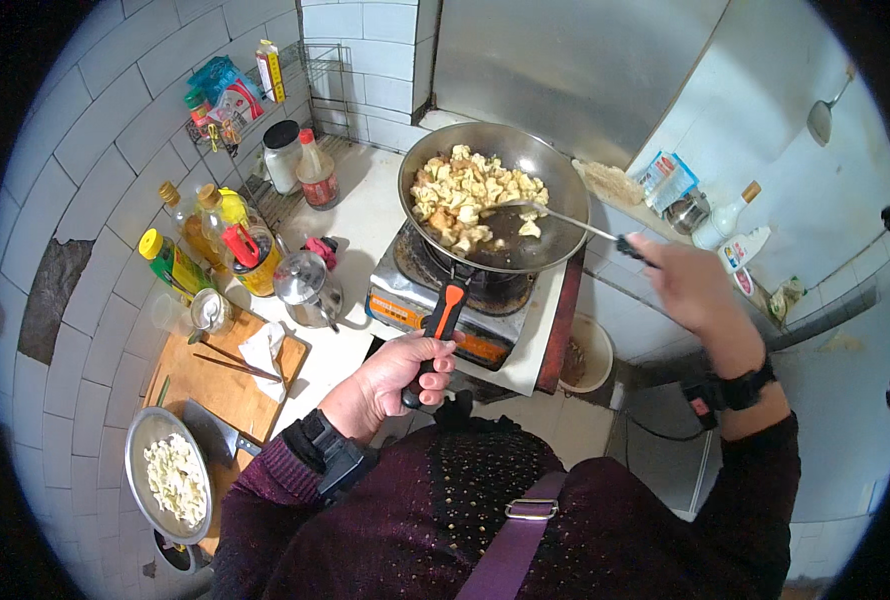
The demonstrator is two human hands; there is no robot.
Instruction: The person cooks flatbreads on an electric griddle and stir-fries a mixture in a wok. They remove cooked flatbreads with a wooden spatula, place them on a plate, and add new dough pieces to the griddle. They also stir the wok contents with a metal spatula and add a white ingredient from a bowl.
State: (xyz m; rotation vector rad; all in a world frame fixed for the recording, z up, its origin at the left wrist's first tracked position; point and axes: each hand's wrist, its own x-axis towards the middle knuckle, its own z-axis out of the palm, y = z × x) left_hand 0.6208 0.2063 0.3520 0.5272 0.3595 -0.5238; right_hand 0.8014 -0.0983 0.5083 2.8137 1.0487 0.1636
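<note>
My left hand is closed around the black and orange handle of a wok, which sits over a gas stove. Cauliflower pieces, some browned, fill the wok's left and middle. My right hand, slightly blurred, grips the dark handle of a metal spatula. The spatula's head lies among the cauliflower and its edge is partly hidden by the pieces. Dark liquid shows on the wok's bottom below the spatula.
Left stand sauce and oil bottles, a metal pot and a wooden cutting board bearing chopsticks and a cleaver. A metal bowl of pale pieces is lower left. A bucket stands right of the stove.
</note>
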